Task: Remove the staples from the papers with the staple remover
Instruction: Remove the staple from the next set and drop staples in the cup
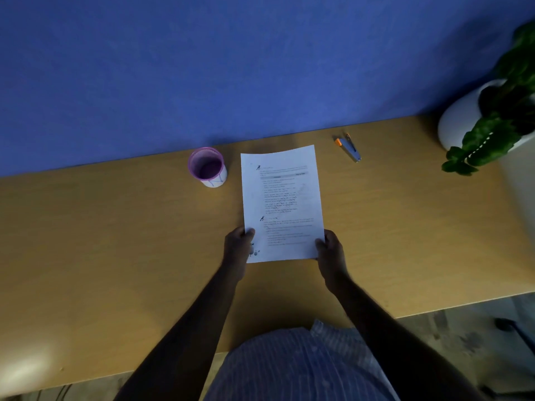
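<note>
Papers: a white printed sheaf of paper [282,202] with lines of text and two small bird marks, lying lengthwise on the tan wooden desk top [115,241], near the centre of the view; its far edge points toward 12 o'clock, its near edge toward the person.
Left hand: the left hand [238,248] is closed on the sheaf's near left corner, thumb on top of the page, the other fingers hidden below.
Right hand: the right hand [331,250] pinches the near right corner the same way, thumb on the paper.
Staple remover: a small blue and orange tool with a metal tip [348,147] lies on the desk at about 1 o'clock from the papers, well apart from both hands (untouched by either).
Staples: too small to make out on the page.
Cup: a round white cup with a purple rim and purple inside [207,167] stands upright at 10 o'clock from the papers, just beside their far left corner.
Plant: a green leafy plant in a white rounded pot [460,117] sits at 2 o'clock, at the desk's far right end.
Wall: a blue wall [202,68] runs along the far side of the desk.
Clothing: a blue striped shirt [292,369] shows at 6 o'clock.
</note>
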Demonstrator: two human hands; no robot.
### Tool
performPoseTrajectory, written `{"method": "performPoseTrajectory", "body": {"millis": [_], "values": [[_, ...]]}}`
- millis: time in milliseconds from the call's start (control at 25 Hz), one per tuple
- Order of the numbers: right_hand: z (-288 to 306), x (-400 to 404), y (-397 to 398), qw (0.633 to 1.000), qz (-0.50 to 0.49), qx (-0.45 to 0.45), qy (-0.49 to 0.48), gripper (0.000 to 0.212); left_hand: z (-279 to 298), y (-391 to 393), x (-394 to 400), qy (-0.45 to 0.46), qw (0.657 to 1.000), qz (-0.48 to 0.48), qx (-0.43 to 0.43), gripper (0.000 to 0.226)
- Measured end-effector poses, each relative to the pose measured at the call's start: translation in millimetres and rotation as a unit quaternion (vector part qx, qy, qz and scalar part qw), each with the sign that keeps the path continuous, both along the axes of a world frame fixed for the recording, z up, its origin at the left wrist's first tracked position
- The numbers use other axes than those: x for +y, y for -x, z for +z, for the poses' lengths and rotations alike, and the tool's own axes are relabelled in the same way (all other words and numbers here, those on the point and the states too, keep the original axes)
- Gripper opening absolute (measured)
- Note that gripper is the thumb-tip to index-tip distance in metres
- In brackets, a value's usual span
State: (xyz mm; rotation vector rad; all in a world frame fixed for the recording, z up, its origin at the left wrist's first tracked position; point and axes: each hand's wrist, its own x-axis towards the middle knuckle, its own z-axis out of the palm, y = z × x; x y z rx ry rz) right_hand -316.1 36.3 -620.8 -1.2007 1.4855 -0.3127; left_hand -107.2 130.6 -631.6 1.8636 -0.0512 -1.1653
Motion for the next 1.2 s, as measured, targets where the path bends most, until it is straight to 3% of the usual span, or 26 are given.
{"method": "performPoseTrajectory", "body": {"millis": [280, 520, 760, 1000, 1120, 1200], "values": [[-4, -14, -5, 0.997, 0.022, 0.065, 0.019, 0.032, -5, -2, 13, -0.06, 0.998, -0.011, -0.011, 0.013], [-2, -14, 2, 0.984, 0.077, 0.122, 0.104, 0.03, 4, -4, 6, -0.105, 0.984, -0.067, -0.124, 0.022], [-5, -12, 9, 0.964, 0.146, 0.157, 0.158, 0.033, 9, 2, 7, -0.112, 0.962, -0.132, -0.209, 0.014], [-4, -10, 15, 0.938, 0.2, 0.211, 0.189, 0.036, 16, 7, 6, -0.166, 0.914, -0.21, -0.305, 0.022], [1, -11, 16, 0.895, 0.256, 0.273, 0.244, 0.039, 20, 10, 9, -0.168, 0.884, -0.263, -0.349, 0.035], [4, -11, 15, 0.866, 0.289, 0.297, 0.281, 0.044, 23, 14, 14, -0.163, 0.841, -0.308, -0.414, 0.045]]}}
